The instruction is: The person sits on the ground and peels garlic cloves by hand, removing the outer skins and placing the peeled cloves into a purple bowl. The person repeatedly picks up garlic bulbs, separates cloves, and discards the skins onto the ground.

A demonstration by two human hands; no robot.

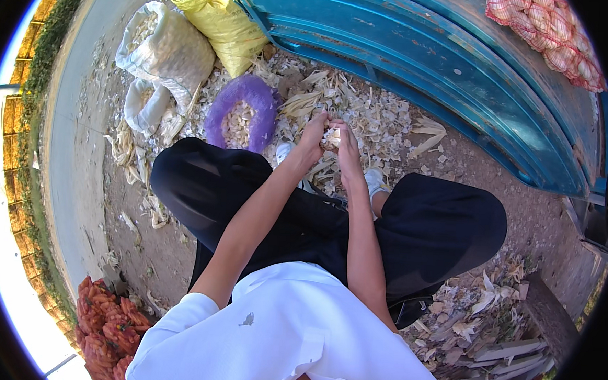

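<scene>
Both hands meet in front of my knees, around a pale garlic bulb (331,138) with papery skin. My left hand (314,134) lies along one side of it and my right hand (346,143) along the other; the fingers partly hide the bulb. Just left of them on the ground, a purple mesh bag (216,114) with its rim rolled down holds peeled garlic cloves (239,123). Beneath and beyond the hands lies a wide litter of garlic skins (377,116) with dry husks (302,105).
A large white sack (182,49) of cloves, a small white sack (156,111) and a yellow sack (234,36) stand upper left. A blue metal truck side panel (393,53) bounds the far side, with red net bags of garlic (549,32) above. Orange-red filled net bags (106,319) lie lower left.
</scene>
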